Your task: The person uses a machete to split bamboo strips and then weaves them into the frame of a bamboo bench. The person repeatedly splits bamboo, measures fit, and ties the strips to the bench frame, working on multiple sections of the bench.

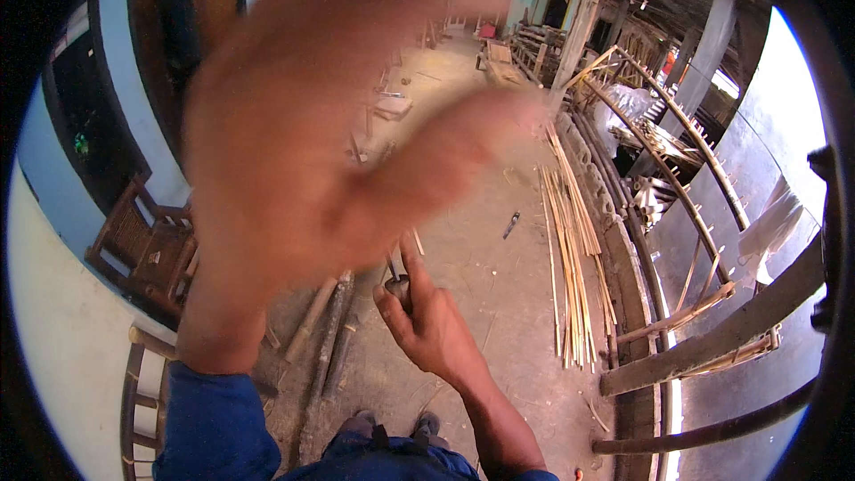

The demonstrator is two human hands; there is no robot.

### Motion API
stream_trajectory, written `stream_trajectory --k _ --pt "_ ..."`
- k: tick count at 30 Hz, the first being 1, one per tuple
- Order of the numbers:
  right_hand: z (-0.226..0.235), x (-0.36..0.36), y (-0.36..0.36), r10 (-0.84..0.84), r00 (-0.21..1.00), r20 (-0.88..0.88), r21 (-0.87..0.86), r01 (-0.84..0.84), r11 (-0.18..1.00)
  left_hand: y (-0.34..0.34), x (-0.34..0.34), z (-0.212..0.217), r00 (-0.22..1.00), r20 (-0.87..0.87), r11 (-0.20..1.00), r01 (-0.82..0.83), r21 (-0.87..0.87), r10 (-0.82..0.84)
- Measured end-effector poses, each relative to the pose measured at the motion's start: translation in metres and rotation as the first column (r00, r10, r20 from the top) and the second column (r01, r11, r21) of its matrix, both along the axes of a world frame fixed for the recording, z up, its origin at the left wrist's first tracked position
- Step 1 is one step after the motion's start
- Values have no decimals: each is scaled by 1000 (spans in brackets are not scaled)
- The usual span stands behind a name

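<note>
Close to the camera, my left hand point(294, 142) is raised and blurred, filling much of the upper left. Its thumb stands apart from the fingers, with nothing seen between them. Lower down, near the middle, my right hand point(432, 325) is closed around a tool with a dark rounded handle point(401, 292). A thin metal part rises from that handle, partly covered by the left hand, so its exact kind cannot be made out. The right index finger stretches forward along the tool.
Long split bamboo strips point(570, 276) lie on the floor at the right, near a low wall. A small dark object point(510, 224) rests on the concrete. Poles point(329, 338) lie at left, beside a wooden chair point(147, 240). A pole rack point(659, 147) leans at far right.
</note>
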State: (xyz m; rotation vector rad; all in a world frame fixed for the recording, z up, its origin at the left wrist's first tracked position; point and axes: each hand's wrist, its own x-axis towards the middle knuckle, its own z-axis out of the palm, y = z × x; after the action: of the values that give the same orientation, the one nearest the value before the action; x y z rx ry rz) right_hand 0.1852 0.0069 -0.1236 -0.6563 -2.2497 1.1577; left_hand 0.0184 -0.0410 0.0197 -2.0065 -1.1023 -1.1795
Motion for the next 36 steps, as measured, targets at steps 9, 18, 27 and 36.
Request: stream_trajectory --k 9,18,27,36 --pt "-12 3 14 102 990 -98 -378 -132 916 76 9 -47 983 -174 963 8 -268 -57" --pt "-25 5 23 127 992 12 -332 -116 936 64 9 -85 998 -53 970 -55 -235 44" --pt "-37 -14 72 -94 994 63 119 86 989 33 10 -153 891 404 976 -160 -148 207" --pt "-47 -44 92 -145 989 26 431 120 895 43 -30 -162 866 468 973 -84 -214 178"
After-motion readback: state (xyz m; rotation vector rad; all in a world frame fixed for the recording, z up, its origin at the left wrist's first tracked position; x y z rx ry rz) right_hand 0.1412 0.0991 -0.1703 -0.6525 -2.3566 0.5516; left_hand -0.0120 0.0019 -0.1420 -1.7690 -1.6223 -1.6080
